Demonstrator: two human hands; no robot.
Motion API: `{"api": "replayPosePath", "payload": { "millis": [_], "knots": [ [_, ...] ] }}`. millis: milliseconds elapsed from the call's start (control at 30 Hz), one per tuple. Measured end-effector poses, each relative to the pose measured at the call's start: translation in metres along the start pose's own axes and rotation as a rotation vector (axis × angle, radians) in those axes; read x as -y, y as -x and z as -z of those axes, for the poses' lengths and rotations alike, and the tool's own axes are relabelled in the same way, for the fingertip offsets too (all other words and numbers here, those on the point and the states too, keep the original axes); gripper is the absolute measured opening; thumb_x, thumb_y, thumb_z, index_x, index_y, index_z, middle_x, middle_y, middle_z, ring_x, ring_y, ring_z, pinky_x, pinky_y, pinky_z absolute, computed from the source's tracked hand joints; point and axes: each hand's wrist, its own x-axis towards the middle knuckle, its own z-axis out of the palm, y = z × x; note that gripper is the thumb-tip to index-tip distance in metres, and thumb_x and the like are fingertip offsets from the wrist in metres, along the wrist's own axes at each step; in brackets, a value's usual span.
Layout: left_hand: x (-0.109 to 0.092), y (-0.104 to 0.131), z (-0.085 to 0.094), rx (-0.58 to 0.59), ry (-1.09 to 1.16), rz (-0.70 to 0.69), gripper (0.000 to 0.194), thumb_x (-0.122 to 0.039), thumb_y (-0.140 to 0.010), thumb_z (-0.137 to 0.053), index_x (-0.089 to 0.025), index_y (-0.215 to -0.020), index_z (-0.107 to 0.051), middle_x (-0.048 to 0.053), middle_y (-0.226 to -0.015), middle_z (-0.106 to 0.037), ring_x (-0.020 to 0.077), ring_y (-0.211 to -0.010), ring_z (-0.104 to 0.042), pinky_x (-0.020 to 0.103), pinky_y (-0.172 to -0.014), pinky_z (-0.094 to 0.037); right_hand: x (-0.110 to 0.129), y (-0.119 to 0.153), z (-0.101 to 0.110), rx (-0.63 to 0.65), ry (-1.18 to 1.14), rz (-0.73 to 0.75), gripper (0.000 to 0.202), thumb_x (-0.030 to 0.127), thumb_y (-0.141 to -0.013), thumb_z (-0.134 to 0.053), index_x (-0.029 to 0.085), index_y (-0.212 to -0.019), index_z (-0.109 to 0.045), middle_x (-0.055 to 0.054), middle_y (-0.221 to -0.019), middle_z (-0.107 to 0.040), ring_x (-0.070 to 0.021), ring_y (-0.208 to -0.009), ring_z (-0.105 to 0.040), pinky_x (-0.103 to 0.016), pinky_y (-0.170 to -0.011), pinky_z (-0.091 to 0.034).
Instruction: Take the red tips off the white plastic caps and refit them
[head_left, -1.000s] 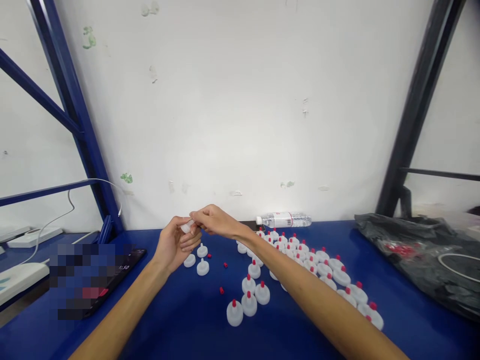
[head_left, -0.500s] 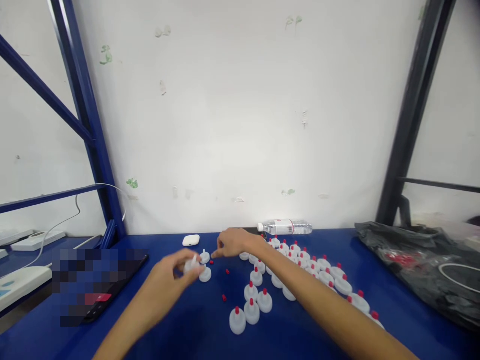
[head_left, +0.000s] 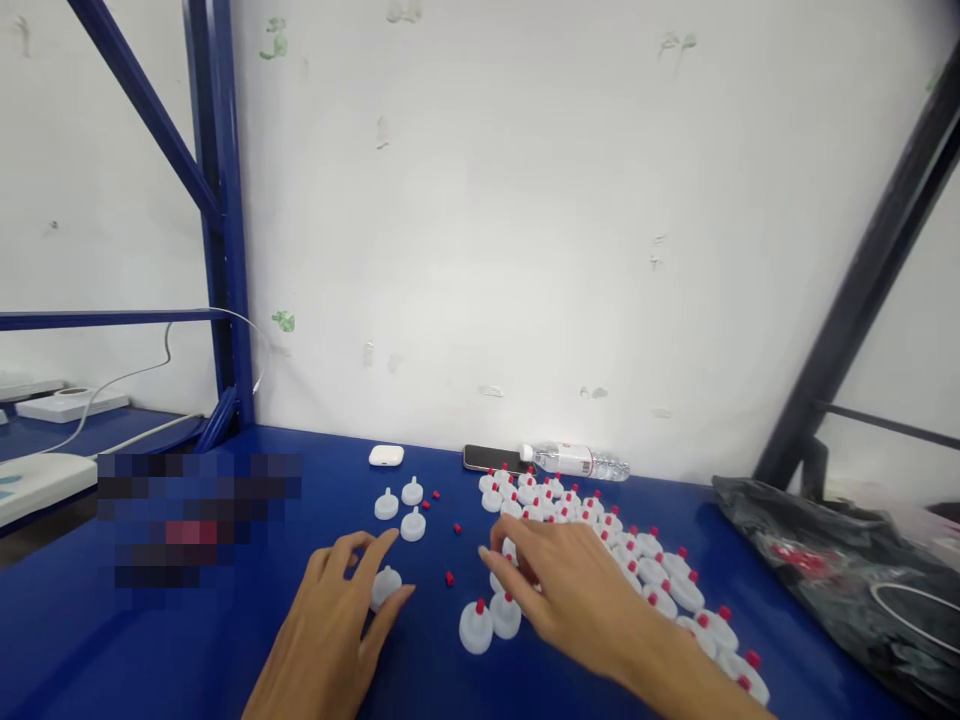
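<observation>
My left hand (head_left: 337,590) has its thumb and index finger apart around a white nozzle cap (head_left: 386,586) on the blue table. Just beyond it stand several more white nozzle caps (head_left: 412,525) with bare spouts. My right hand (head_left: 570,580) hovers over the near left part of a group of white nozzle caps with red tips (head_left: 476,628). Its thumb and index finger curl toward each other, tips close; anything between them is too small to make out. Several small red tip caps (head_left: 450,578) lie loose between the hands.
A white earbud case (head_left: 386,456), a phone (head_left: 491,459) and a water bottle (head_left: 574,460) lie along the back near the wall. A black plastic bag (head_left: 817,570) covers the right side of the blue table (head_left: 285,640). A blurred dark item (head_left: 187,530) is at left.
My right hand has drawn back and to the right, away from the loose red tip caps. My left hand has moved nearer and opened around another nozzle cap. The view has shifted.
</observation>
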Motion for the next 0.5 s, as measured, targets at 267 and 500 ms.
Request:
{"api": "replayPosePath", "payload": {
  "millis": [267, 500],
  "knots": [
    [-0.017, 0.037, -0.043, 0.247, -0.074, -0.154, 0.059, -0.063, -0.09, -0.049, -0.035, -0.141, -0.054, 0.013, -0.125, -0.068, 0.0325, -0.105, -0.072, 0.039, -0.077, -0.063, -0.013, 0.014, -0.03, -0.046, 0.155, 0.084, 0.027, 0.041, -0.103, -0.042, 0.025, -0.087, -0.058, -0.001, -0.079, -0.071, -0.0224, -0.065, -0.068, -0.035, -0.057, -0.027],
    [-0.033, 0.03, -0.039, 0.301, -0.013, -0.204, 0.031, -0.05, -0.096, -0.04, -0.034, -0.1, -0.067, 0.008, -0.1, -0.07, 0.0245, -0.073, -0.075, 0.032, -0.052, -0.058, -0.011, 0.015, -0.032, -0.057, 0.19, 0.123, 0.025, 0.033, -0.104, -0.042, 0.024, -0.087, -0.058, -0.001, -0.078, -0.069, -0.0208, -0.063, -0.067, -0.036, -0.055, -0.022]
  ]
}}
